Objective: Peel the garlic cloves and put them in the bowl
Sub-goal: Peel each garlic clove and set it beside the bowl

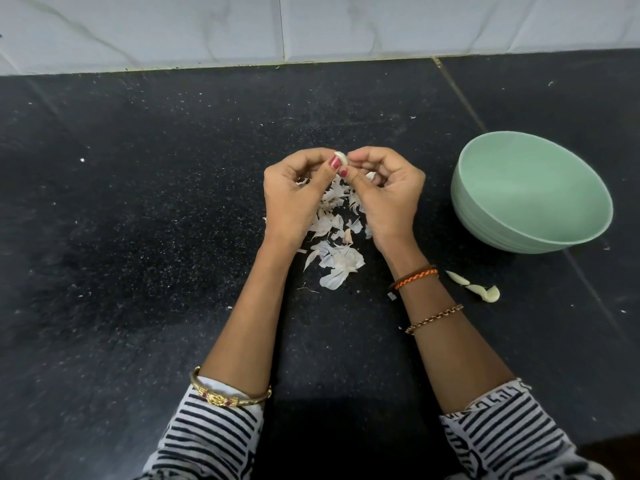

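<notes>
A single garlic clove point(340, 157) is held above the middle of a black speckled desk point(156, 202), pinched between the two hands. The clove is small, pale cream and rounded; only its upper end shows, the rest being hidden by the fingertips. The left hand point(294, 199) grasps it from the 9 o'clock side, with a red-painted thumbnail lying against the clove; the right hand point(388, 195) grasps it from the 3 o'clock side, fingers curled inward and a second red nail just below the clove. Whether any skin is left on the clove cannot be told.

Directly under the hands, and spreading toward 6 o'clock, lies a loose heap of peels point(337, 251): thin, white, papery flakes, some curled, the largest pieces at the near end of the heap. At 3 o'clock from the hands stands a pale green bowl point(485, 216), well apart from the heap; the part of its inside that shows holds nothing. At about 4 o'clock, near the bowl's base and beside the right wrist, three peeled cloves point(476, 287) lie on the desk in a short row, smooth, glossy and yellowish white.

Bracelets point(415, 277) ring the right wrist; a gold bangle point(230, 396) sits at the left striped sleeve point(207, 434). A white tiled wall point(311, 26) borders the desk at 12 o'clock.
</notes>
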